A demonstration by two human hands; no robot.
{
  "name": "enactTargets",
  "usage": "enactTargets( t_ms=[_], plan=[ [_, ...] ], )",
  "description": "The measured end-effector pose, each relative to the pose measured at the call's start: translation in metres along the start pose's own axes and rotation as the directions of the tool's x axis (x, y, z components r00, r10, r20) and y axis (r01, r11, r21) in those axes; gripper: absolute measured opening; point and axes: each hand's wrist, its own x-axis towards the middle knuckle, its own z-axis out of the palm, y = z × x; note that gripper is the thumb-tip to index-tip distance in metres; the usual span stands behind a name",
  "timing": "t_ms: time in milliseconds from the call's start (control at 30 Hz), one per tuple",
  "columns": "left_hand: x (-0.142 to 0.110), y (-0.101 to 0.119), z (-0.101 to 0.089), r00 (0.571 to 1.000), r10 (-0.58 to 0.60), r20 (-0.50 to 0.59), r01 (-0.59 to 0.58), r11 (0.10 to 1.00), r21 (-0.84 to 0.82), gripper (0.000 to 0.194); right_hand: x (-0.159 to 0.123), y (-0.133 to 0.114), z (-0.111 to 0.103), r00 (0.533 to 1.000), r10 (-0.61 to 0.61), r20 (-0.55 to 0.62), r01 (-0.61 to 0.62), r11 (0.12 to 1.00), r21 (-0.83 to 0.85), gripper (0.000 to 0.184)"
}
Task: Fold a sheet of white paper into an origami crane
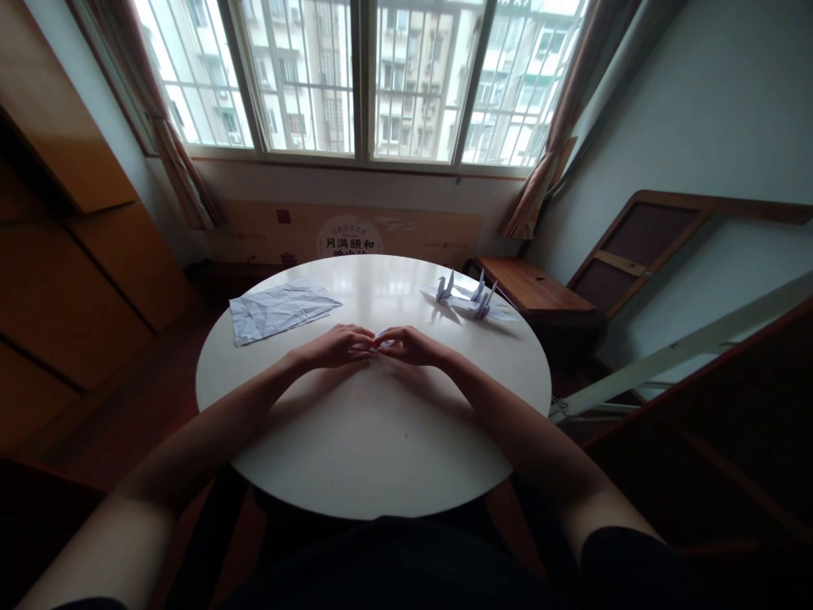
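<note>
Over the middle of a round white table, my left hand [340, 346] and my right hand [410, 346] meet fingertip to fingertip. Between them is a small piece of folded white paper [374, 343], mostly covered by the fingers, so its exact shape is hidden. Both hands are closed on it, one from each side. To the left lie creased white paper sheets [279, 309], flat and overlapping. Several folded paper cranes [479, 301] stand near the table's far right edge, apart from my right hand.
The round table [381, 440] has a glossy top and a curved edge close to my body. A low wooden bench [537, 284] stands beyond it on the right. Behind are a printed panel [254, 233] and a barred window [362, 85]; wooden cabinets [102, 280] are at left.
</note>
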Motion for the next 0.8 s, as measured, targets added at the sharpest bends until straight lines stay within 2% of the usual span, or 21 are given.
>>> enactTargets(
  t_ms=[233,800],
  plan=[
    [-0.004,-0.005,0.0,1.0,-0.013,0.006,0.013,0.999,-0.048,0.025,0.0,0.002,-0.002,0.997,-0.051,0.064,0.054,0.997,-0.059,0.026],
    [-0.008,-0.011,0.001,0.999,-0.023,0.027,0.024,0.998,-0.049,0.027,0.0,0.009,0.001,0.996,-0.078,0.039,0.08,0.994,-0.072,0.025]
  ],
)
